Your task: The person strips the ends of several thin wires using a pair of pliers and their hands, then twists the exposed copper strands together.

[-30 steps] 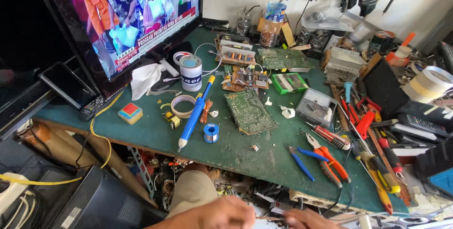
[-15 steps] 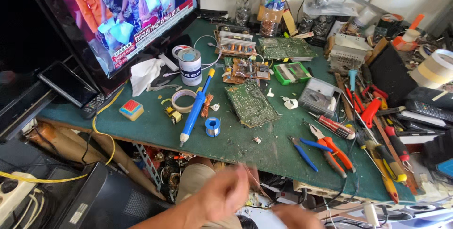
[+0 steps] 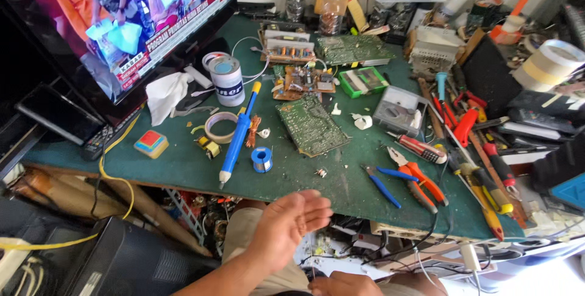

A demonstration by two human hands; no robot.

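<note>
My left hand (image 3: 292,220) is raised in front of the bench's near edge, palm up, fingers spread, holding nothing. My right hand (image 3: 346,285) lies low at the bottom edge with fingers curled; a thin wire-like piece (image 3: 312,259) stands just above it, and I cannot tell whether it is gripped. Nearest on the green bench top (image 3: 183,165) are a blue pen-shaped tool (image 3: 237,137), a small solder spool (image 3: 262,159) and a green circuit board (image 3: 311,124).
A lit television screen (image 3: 116,21) fills the left. A white-and-blue can (image 3: 226,81), a tape roll (image 3: 219,126), crumpled tissue (image 3: 164,95), blue pliers (image 3: 381,183), orange pliers (image 3: 420,180), a grey meter (image 3: 396,104) and several screwdrivers at the right crowd the bench.
My left hand has risen from the bottom edge and spread open, palm up. My right hand has stayed low. The camera has tilted slightly down toward the bench edge.
</note>
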